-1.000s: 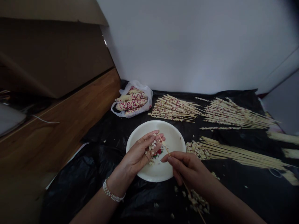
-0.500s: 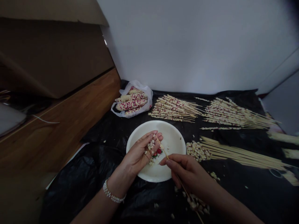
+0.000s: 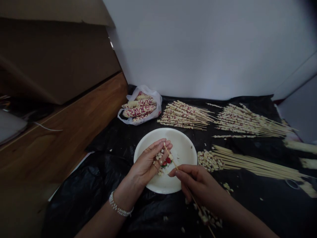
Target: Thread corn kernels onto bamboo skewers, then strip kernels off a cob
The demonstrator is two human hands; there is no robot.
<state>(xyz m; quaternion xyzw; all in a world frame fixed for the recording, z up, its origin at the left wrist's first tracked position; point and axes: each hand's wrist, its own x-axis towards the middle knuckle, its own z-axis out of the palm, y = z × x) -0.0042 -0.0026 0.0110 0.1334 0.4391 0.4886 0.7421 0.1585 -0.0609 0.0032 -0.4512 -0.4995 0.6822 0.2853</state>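
Over white plate (image 3: 184, 148): left hand (image 3: 148, 162) cupped around kernels (image 3: 160, 156); right hand (image 3: 195, 183) pinching skewer (image 3: 170, 157).

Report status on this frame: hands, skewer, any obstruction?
Left hand cupped, corn kernels in palm, over white plate. Right hand pinching skewer, tip at the kernels. Nothing between them.

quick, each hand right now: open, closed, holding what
Left hand: open and cupped, loose corn kernels in the palm, above the white plate.
Right hand: closed, pinching a thin wooden skewer.
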